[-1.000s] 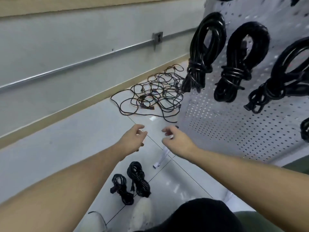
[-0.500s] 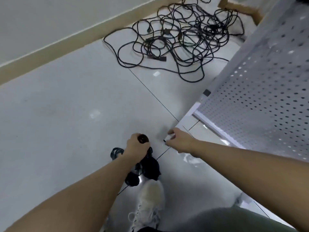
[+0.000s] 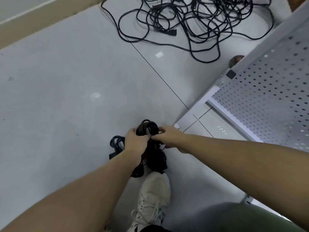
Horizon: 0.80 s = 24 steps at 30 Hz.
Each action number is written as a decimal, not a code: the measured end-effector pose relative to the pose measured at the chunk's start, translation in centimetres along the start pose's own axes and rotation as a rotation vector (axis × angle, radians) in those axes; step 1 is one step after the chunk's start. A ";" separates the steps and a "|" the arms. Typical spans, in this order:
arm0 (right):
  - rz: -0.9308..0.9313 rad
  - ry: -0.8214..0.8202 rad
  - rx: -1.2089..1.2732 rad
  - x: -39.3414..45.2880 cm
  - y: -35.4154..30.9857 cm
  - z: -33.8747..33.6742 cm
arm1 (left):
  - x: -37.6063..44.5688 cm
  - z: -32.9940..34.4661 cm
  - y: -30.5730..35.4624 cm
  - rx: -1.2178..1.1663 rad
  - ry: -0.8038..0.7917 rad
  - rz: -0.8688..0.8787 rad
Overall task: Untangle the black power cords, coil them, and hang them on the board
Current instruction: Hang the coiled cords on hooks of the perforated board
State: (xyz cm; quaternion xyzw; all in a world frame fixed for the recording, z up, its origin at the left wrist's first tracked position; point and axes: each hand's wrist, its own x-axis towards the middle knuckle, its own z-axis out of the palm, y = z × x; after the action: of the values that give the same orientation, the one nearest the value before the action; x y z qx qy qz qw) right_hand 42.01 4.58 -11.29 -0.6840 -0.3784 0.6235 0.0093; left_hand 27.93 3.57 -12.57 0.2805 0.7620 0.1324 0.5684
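**Floor, shoe and skirting**

A pale grey tiled floor [image 3: 66,81] fills most of the view, crossed by thin dark seams. A white laced shoe [image 3: 153,196] stands at the bottom centre. A beige skirting strip [image 3: 41,25] runs along the upper left.

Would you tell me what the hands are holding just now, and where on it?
Both the left hand and right hand grip one coiled cord just below its top loop.

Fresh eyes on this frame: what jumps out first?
Both hands meet low in the middle: the left hand grips a coiled black cord, and the right hand pinches it from the other side, just ahead of a white sneaker. A big tangle of black cords sprawls on the floor at top. The white pegboard fills the right.
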 end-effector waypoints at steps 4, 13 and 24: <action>-0.037 0.128 0.057 -2.3 -0.2 -2.3 | -1.5 -0.5 1.4 0.087 -0.053 0.158; -0.370 0.354 -0.032 -13.7 -4.1 -8.3 | -10.3 -2.8 10.0 0.101 -0.171 0.586; -0.652 0.539 0.280 -30.1 -3.2 -12.1 | -25.8 -2.5 15.3 0.083 -0.310 0.875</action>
State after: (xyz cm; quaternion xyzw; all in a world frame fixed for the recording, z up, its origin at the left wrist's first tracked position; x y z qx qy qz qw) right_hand 52.75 -3.50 18.45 -0.6590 -0.4703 0.4329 0.3965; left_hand 34.84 1.31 16.61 0.6147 0.4828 0.2857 0.5545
